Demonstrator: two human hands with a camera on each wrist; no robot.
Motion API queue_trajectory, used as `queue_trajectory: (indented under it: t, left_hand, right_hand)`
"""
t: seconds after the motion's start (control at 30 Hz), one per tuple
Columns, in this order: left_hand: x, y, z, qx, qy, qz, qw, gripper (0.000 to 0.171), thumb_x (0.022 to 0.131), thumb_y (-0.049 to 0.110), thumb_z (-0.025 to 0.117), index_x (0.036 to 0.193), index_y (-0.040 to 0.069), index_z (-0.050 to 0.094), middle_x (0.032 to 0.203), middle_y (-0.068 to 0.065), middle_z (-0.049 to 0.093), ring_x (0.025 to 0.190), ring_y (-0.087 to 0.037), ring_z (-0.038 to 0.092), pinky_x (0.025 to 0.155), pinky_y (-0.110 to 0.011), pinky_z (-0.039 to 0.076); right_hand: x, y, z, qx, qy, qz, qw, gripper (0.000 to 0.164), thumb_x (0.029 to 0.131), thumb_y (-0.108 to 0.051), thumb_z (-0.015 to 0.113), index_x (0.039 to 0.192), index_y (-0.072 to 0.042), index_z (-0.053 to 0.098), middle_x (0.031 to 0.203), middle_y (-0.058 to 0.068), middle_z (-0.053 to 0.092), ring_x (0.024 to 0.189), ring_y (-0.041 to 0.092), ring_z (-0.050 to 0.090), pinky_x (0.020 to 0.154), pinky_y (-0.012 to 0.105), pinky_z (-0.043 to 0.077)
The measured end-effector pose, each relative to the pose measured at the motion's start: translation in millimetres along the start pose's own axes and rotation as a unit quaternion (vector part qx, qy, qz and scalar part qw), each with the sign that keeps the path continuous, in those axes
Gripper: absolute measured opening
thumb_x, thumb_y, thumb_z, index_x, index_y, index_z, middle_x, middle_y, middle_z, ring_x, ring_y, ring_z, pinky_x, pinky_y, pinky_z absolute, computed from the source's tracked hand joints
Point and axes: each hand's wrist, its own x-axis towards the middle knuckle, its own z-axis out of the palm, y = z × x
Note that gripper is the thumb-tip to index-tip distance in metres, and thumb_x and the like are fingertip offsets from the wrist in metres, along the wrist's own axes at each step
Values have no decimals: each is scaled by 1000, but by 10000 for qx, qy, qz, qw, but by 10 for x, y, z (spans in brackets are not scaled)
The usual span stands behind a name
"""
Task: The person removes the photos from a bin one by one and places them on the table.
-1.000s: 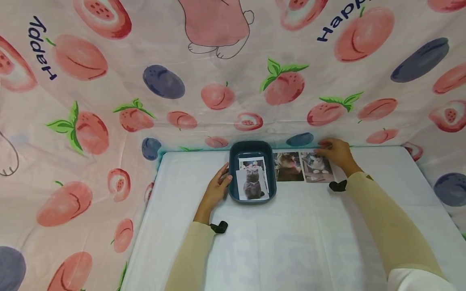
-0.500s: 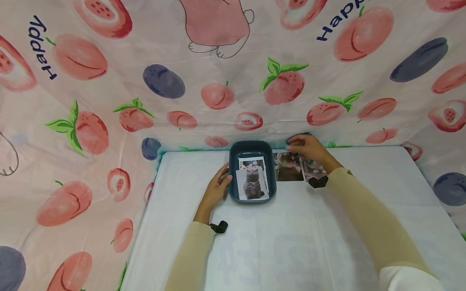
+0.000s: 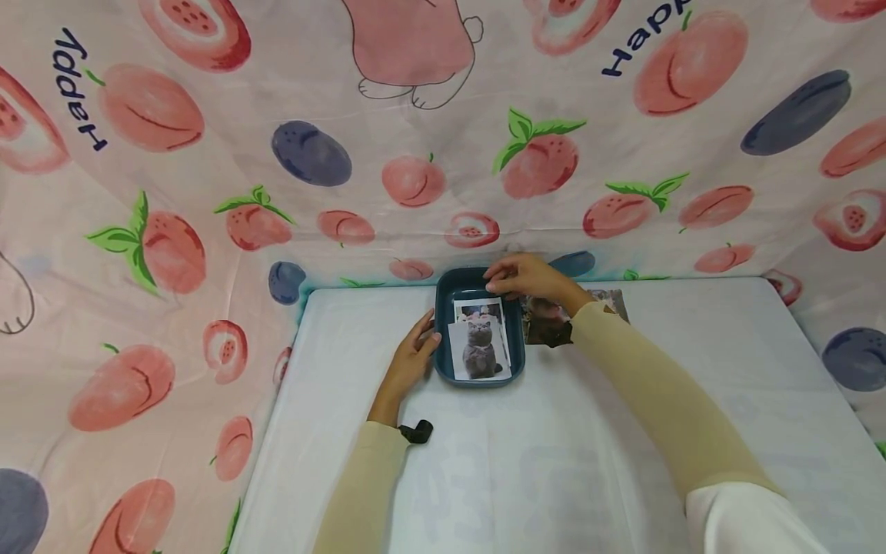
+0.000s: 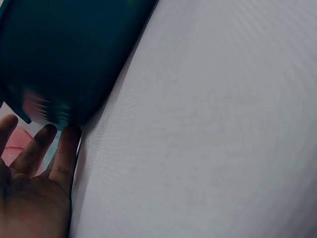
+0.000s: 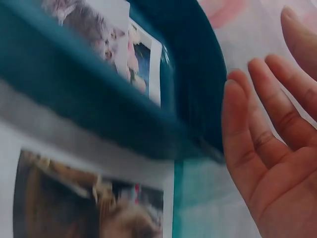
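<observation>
Head view: your left hand (image 3: 407, 362), fingers loosely spread, touches the tray (image 3: 462, 290), probably steadying it; your right hand (image 3: 531, 278), fingers extended, holds nothing above its rim.

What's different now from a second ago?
The right grip has moved left, from the right-hand loose photo to the far right corner of the tray; nothing shows in it. The left grip, tray and photos inside stayed put.

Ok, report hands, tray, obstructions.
Left hand at left side of tray. Right hand empty, over tray's far right corner. Photos inside; right arm partly hides two photos beside tray in head view.
</observation>
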Motion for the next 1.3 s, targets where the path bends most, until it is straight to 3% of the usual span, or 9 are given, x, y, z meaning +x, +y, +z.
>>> queue_trajectory:
  t: [0.27,0.47,0.67,0.8,1.3]
  left_hand:
    - [-5,13,-2,-107,-11,84,9999,56,103,46,58,156,44,38,158,-3,46,143,-29,49,113,-54,45]
    - [-8,21,0,-160,-51,135,9998,57,103,45,58,156,43,37,158,-4,45,143,-29,49,113,-55,44]
    - [-11,26,1,-96,-62,137,9998,55,103,47,58,155,46,38,158,-4,46,143,-28,49,113,-53,45]
    - [-17,19,-2,-45,-31,86,9999,56,103,48,57,155,47,37,158,-4,45,143,-29,49,113,-54,45]
    - [-18,23,-5,-20,-29,16,10000,55,102,51,57,154,49,37,158,-1,45,142,-27,50,113,-53,45]
  right_hand:
    - [245,-95,261,-256,-595,50,9979,47,94,-27,76,131,-1,65,118,13,71,108,36,68,95,51,58]
    - [372,-154,410,-735,-781,7,9942,42,94,-28,76,126,-1,68,111,11,75,99,36,69,83,39,60]
    - [448,-155,523,-1416,-878,126,9859,35,95,-31,74,120,-7,72,108,7,76,95,19,70,84,33,57]
    - [471,-146,589,-1677,-928,299,9810,30,94,-30,74,115,-9,74,106,6,77,91,16,69,84,32,57]
    - [503,-61,655,-1802,-918,574,9777,30,92,-32,76,113,-10,76,109,4,76,95,17,67,87,33,55]
